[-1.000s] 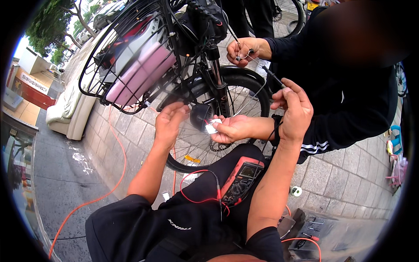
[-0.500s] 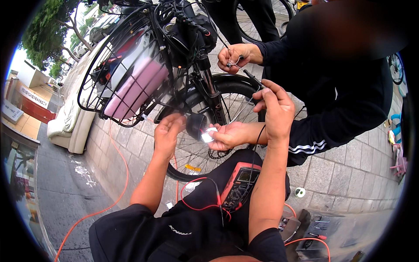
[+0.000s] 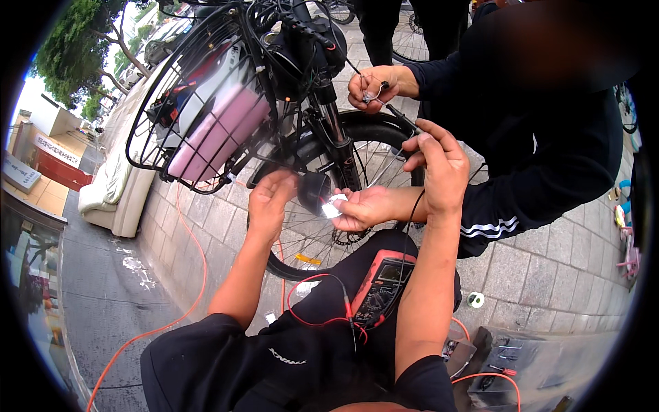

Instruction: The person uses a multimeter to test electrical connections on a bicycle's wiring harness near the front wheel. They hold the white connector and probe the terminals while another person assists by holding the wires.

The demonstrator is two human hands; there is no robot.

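Note:
My left hand [image 3: 270, 200] is closed, its fingertips at the edge of a black, cup-shaped lamp housing [image 3: 314, 191] beside the front wheel. A co-worker's hand [image 3: 364, 208] holds a bright white piece [image 3: 334, 206] at the housing's open end. Raised on the right, my right hand [image 3: 439, 165] pinches a black test probe [image 3: 403, 119], which points up and left. Its tip reaches the thin wires [image 3: 374, 96] in the co-worker's other hand [image 3: 386, 84]; contact is too small to make out. A red multimeter [image 3: 381, 288] rests on my lap, with a red probe [image 3: 347, 302] lying beside it.
The bicycle's wire basket [image 3: 199, 117] holds a pink case [image 3: 220, 134]. Its front wheel [image 3: 329, 257] stands close before me. An orange cable [image 3: 202, 254] crosses the paving. Tools [image 3: 504, 371] and a tape roll [image 3: 476, 299] lie at right; a beige sofa [image 3: 113, 206] stands left.
The whole scene sits slightly shifted in the view. My hands keep their holds, and the co-worker's hands stay at the wires and the white piece.

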